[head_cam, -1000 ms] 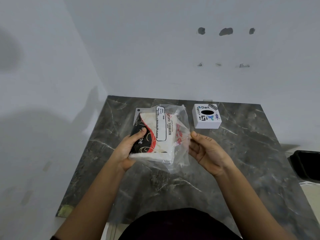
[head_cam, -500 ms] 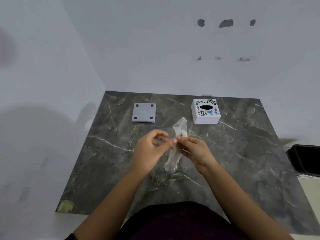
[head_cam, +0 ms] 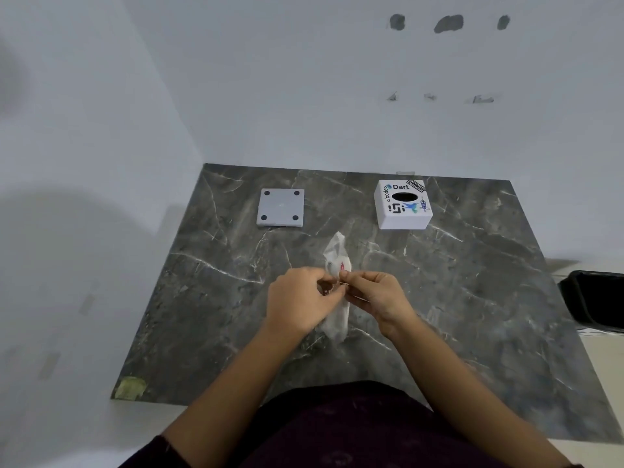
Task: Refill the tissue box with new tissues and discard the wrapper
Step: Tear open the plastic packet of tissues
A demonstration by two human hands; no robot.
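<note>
Head view, looking down on a dark marble table (head_cam: pixel 202 298); left hand (head_cam: pixel 299 304) and right hand (head_cam: pixel 378 298) together above the middle of it, fingertips of both pinched on a crumpled clear plastic wrapper (head_cam: pixel 337 258); wrapper gathered into a narrow strip, one end poking up beyond the fingers, the other trailing down below the hands toward the table. Well beyond the right hand, a white tissue box (head_cam: pixel 401 206), stickered, dark oval slot facing up, standing on the table near the wall; well beyond the left hand, a grey square plate (head_cam: pixel 280 207) with four dark dots at its corners, lying flat; far out to the right of the right hand, off the table's edge, a black bin (head_cam: pixel 597 300), partly cut by the frame.
</note>
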